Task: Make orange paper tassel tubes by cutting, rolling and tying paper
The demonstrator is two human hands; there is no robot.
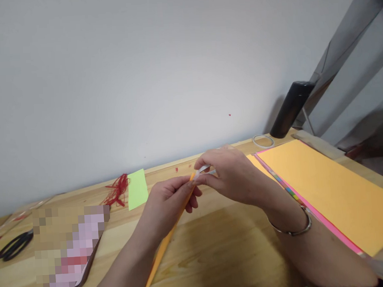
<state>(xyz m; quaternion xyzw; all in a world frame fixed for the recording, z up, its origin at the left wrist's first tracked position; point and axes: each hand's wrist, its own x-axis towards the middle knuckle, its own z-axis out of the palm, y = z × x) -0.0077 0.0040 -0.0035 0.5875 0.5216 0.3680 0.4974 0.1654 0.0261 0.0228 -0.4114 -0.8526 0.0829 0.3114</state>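
My left hand (172, 196) is closed on a narrow length of orange paper (162, 251), thumb on top and fingers beneath. The paper runs from my fingertips down past my wrist to the bottom edge of the view, so part of it is behind my forearm. At its upper end my right hand (227, 171) pinches a thin white strip (205, 168) that looks like tape. That strip curls between thumb and forefinger, close to the left thumb tip. Whether it is stuck to the paper cannot be made out.
Large orange sheets (327, 187) lie at right, a white ring (262, 141) and black cylinder (291, 109) behind them. At left are tangled red string (118, 190), a lime-green paper (137, 190), black-handled scissors (16, 245) and a partly pixelated flat object (88, 253). A wall stands behind.
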